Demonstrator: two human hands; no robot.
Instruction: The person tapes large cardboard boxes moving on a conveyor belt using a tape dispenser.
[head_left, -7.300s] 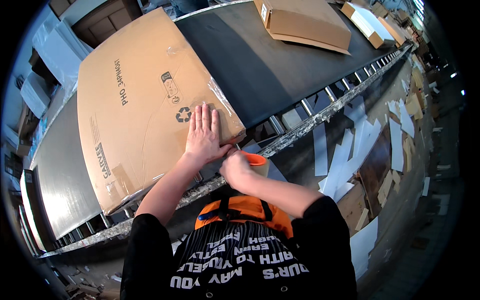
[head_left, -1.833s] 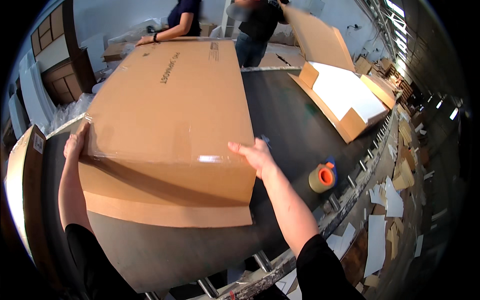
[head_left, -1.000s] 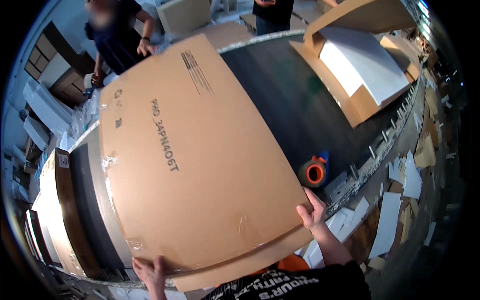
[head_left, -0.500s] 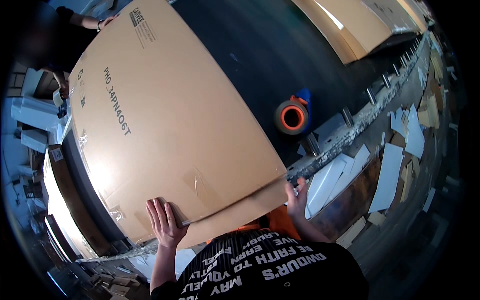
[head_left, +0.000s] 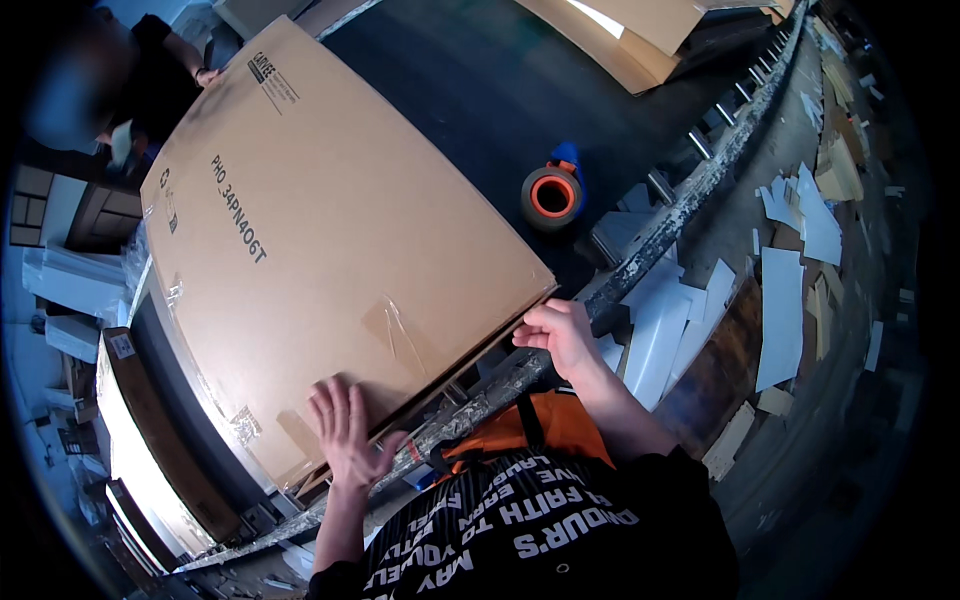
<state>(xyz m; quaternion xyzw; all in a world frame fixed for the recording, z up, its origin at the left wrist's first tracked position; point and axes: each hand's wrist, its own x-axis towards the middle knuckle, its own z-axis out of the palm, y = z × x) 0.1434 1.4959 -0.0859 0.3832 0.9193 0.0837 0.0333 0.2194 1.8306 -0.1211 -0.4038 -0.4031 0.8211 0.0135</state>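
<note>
A large, flat brown cardboard box with dark printing lies in front of me, clear tape along its left and near sides. My left hand rests with outstretched fingers on the top near its front edge, thumb spread out to the right. At the near right corner is my right hand, its fingers curled against the box's front side. Whether anything is pinched in them is hidden. Beyond the box's right side, a tape dispenser with an orange core and blue handle sits on the dark conveyor belt.
Another person stands at the far left, one hand on the box's far corner. An opened carton sits farther along the belt. Metal rollers line the belt's worn edge. White sheet scraps litter the floor at right.
The flap that stuck out at the box's front no longer shows. My right hand has moved left and up against the box's front side. The other person's lower hand has come away from the box.
</note>
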